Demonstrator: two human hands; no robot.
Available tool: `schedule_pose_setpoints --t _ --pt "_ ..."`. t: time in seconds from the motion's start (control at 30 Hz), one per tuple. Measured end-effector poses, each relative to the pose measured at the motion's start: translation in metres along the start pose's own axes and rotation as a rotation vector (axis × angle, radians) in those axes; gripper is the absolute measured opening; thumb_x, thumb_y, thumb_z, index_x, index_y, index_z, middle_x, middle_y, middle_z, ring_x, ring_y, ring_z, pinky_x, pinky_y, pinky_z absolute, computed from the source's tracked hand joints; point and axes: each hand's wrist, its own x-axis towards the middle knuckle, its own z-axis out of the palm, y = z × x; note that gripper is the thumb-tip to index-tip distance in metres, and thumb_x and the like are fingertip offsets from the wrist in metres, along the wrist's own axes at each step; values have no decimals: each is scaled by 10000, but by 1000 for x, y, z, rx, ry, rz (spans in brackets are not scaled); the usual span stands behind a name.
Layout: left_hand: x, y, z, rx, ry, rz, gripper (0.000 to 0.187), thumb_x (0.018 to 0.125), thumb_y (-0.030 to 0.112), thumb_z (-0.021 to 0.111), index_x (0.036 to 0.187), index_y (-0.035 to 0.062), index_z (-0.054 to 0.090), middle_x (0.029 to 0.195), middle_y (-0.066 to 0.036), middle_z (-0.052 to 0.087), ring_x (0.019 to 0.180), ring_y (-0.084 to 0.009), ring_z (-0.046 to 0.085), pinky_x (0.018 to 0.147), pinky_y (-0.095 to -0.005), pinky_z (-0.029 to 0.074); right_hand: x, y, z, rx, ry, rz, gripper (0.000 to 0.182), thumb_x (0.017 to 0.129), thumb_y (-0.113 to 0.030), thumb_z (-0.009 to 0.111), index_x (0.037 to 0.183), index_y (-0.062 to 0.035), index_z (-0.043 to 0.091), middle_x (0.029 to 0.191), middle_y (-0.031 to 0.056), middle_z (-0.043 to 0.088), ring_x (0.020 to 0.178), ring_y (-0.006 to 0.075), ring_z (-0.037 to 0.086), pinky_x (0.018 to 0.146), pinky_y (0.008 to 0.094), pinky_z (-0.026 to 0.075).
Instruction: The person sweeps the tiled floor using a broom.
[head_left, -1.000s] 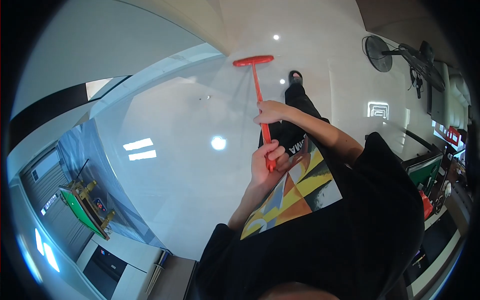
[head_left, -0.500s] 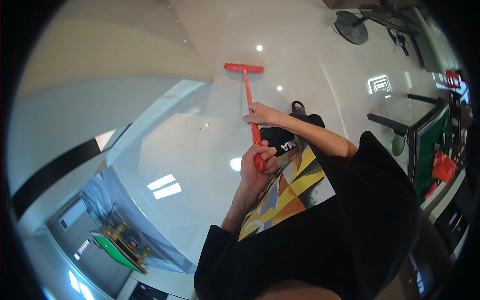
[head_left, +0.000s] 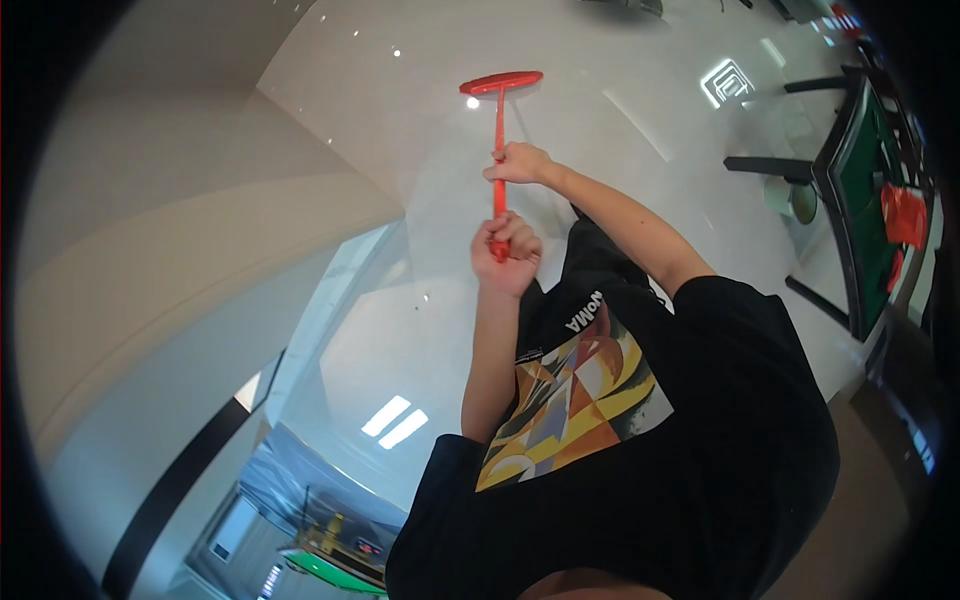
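Observation:
A red broom (head_left: 500,125) with a wide, flat head reaches away from my body over the glossy pale floor. Near the top end of its handle, my left hand (head_left: 508,250) is closed with curled fingers. Farther down the handle, my right hand (head_left: 522,163) grips it, its forearm crossing from the right. The broom head (head_left: 502,82) lies on the floor, its bristles hidden underneath.
On the left rises a beige wall (head_left: 220,200). To the right stands a green-topped table (head_left: 852,190) with dark legs and a red bag (head_left: 904,215) on it. Small specks dot the floor. Another green surface (head_left: 330,572) shows at the bottom left.
Both hands and the broom have moved forward, away from my body. The view has shifted as well, so the fan at the upper right is mostly out of sight.

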Motion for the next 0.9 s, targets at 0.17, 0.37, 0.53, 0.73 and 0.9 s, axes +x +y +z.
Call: schedule_pose_setpoints --t 0.17,0.37,0.53,0.73,0.9 --pt "-27 12 -32 275 254 -243 42 838 103 491 854 81 523 567 37 382 466 -126 301 478 -281 279 -26 14 45 34 132 51 414 677 -439 630 723 -28 634 706 206 633 725 358 639 699 422 501" --pt "-112 -59 -2 494 395 -883 138 908 163 500 996 74 559 810 -61 594 635 -183 495 621 -290 411 -179 8 62 289 69 220 346 680 -313 672 876 -28 699 683 138 642 638 253 652 626 367 522" --pt "-74 -96 20 1017 174 -1218 338 982 342 427 1022 55 602 915 -94 675 707 -149 580 667 -280 445 -251 15 54 1204 180 341 407 755 -156 667 1111 33 607 842 83 639 635 175 636 577 283 544" --pt "15 -83 2 2081 -172 -1259 784 925 693 241 1041 19 625 832 -102 691 709 -125 589 690 -247 448 -298 57 42 1882 272 108 520 803 -136 633 1279 -7 470 1048 82 546 891 210 645 776 331 564" --pt "89 -96 -30 2057 149 -988 879 875 776 201 1044 29 632 759 -51 673 533 -92 517 522 -232 428 -349 63 -20 2196 291 2 428 816 -97 599 1206 25 473 1143 142 513 1033 284 596 954 365 503"
